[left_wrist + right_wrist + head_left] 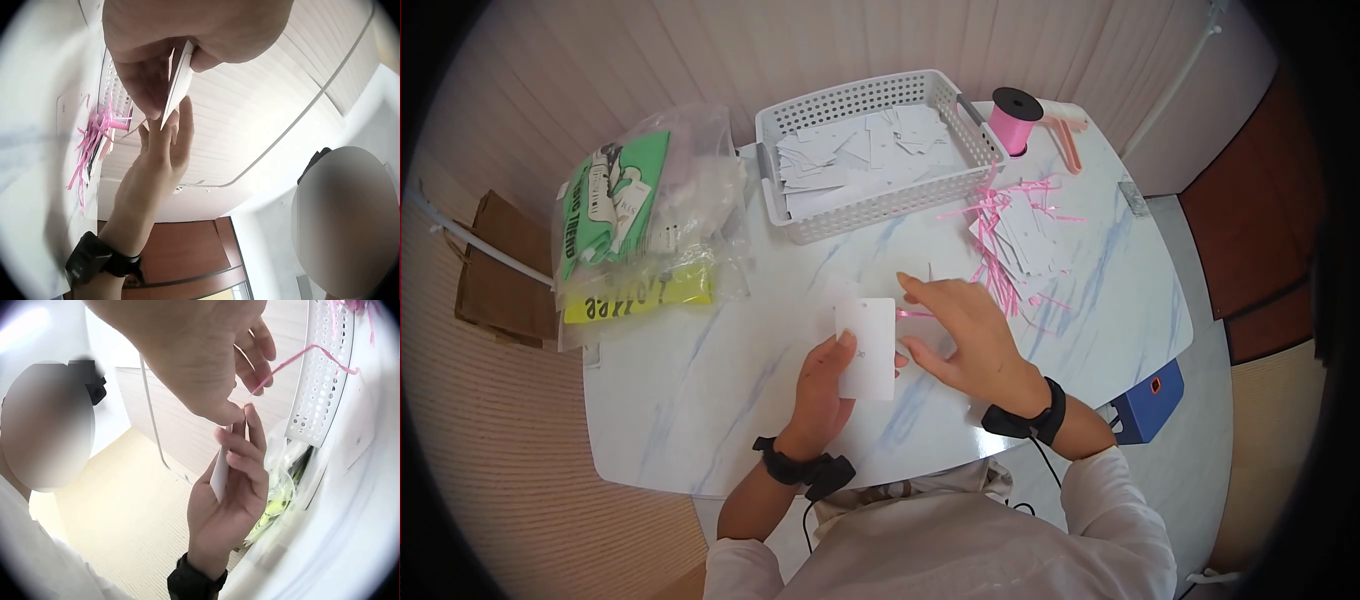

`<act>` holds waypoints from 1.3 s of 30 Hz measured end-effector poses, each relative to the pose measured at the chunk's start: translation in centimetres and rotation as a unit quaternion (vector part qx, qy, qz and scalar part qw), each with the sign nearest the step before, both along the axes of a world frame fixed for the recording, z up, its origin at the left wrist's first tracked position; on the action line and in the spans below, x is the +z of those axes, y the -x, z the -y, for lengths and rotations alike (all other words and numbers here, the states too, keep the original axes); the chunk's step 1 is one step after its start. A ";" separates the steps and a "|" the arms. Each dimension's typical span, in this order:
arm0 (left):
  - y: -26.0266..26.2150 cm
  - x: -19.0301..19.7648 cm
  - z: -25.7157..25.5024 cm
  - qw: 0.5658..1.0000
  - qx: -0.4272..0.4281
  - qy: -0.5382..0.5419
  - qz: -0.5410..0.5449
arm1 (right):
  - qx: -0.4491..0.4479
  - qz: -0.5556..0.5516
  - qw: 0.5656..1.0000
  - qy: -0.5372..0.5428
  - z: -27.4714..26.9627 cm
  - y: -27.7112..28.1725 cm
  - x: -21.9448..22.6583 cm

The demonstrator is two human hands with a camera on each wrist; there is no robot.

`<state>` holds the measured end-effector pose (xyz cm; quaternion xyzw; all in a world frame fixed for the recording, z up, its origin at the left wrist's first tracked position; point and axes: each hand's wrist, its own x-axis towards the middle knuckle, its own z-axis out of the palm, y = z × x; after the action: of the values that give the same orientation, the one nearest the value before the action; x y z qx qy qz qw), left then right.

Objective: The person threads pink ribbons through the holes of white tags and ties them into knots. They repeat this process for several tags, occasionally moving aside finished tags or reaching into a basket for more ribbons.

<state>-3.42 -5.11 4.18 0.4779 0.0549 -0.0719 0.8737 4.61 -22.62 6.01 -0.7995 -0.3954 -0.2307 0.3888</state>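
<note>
My left hand (818,388) holds a white card tag (872,365) upright over the table, thumb on its face and fingers behind. The card has a small hole near its top edge. Just right of it is my right hand (982,345), its thumb and forefinger spread apart in the head view. A thin pink ribbon (301,354) runs from the card's top out past the right fingertips. In the right wrist view the right thumb tip is right at the card's upper end, close to the left fingertips.
A white perforated basket (840,228) of loose white tags stands at the back. To its right are a pink ribbon spool (1012,128) and pink-handled scissors-like tool (1068,145). Ribboned tags (1020,240) lie piled at right. Bagged clothing (650,215) lies at left.
</note>
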 end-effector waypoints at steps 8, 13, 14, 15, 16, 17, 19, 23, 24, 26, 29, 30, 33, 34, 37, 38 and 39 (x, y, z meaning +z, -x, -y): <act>0.2 -0.3 0.2 0.998 -0.025 -0.057 -0.008 | 0.052 -0.238 0.969 -0.041 0.6 0.6 -1.4; 0.2 -0.6 -0.1 0.997 -0.036 -0.063 0.002 | 0.030 -0.166 0.985 -0.046 0.3 0.6 -1.2; 0.2 -0.6 0.0 0.997 -0.034 -0.064 0.001 | 0.023 -0.132 0.990 -0.048 0.3 0.6 -1.3; 0.2 -0.5 0.0 0.997 -0.034 -0.064 0.002 | 0.023 -0.132 0.990 -0.048 0.3 0.6 -1.2; 0.2 -0.4 0.1 0.998 -0.025 -0.061 0.000 | 0.013 -0.122 0.992 -0.042 0.4 0.6 -1.1; 0.2 -0.3 0.2 0.998 -0.016 -0.058 -0.001 | 0.005 -0.112 0.993 -0.036 0.5 0.6 -1.0; 0.2 0.0 0.4 0.998 -0.009 -0.060 0.010 | 0.012 -0.117 0.992 -0.044 0.6 0.6 -1.1; 0.1 -0.1 0.2 0.996 -0.001 -0.083 0.028 | 0.047 -0.141 0.985 -0.093 0.6 0.4 -1.2; 0.1 0.0 0.2 0.996 0.000 -0.083 0.028 | 0.048 -0.141 0.985 -0.093 0.7 0.4 -1.2; 0.2 0.1 0.2 0.997 0.015 -0.075 0.030 | 0.053 -0.207 0.973 -0.090 0.8 0.5 -0.9; 0.2 0.5 0.4 0.997 0.031 -0.065 0.018 | 0.074 -0.268 0.954 -0.113 0.8 0.4 -0.8; 0.2 0.4 0.3 0.997 0.031 -0.065 0.018 | 0.074 -0.268 0.954 -0.113 0.8 0.3 -0.8; 0.3 0.0 0.0 0.999 -0.003 -0.043 0.022 | 0.091 -0.298 0.944 -0.107 0.9 0.1 -0.8; 0.3 -0.2 -0.1 0.999 -0.014 -0.037 0.021 | 0.104 -0.302 0.943 -0.098 1.0 -0.1 -0.7; 0.3 0.5 0.3 0.999 -0.023 -0.040 0.011 | 0.136 -0.347 0.920 -0.121 0.9 -0.1 -0.8; 0.3 0.7 0.4 0.999 -0.021 -0.049 0.002 | 0.155 -0.386 0.897 -0.152 0.8 -0.1 -0.9; 0.2 0.7 0.4 0.999 -0.021 -0.049 0.002 | 0.155 -0.386 0.897 -0.152 0.9 -0.1 -0.8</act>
<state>-3.66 -5.52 4.90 0.5210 0.0469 -0.0866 0.8478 4.68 -23.48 5.18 -0.6856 -0.2935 0.1019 0.6583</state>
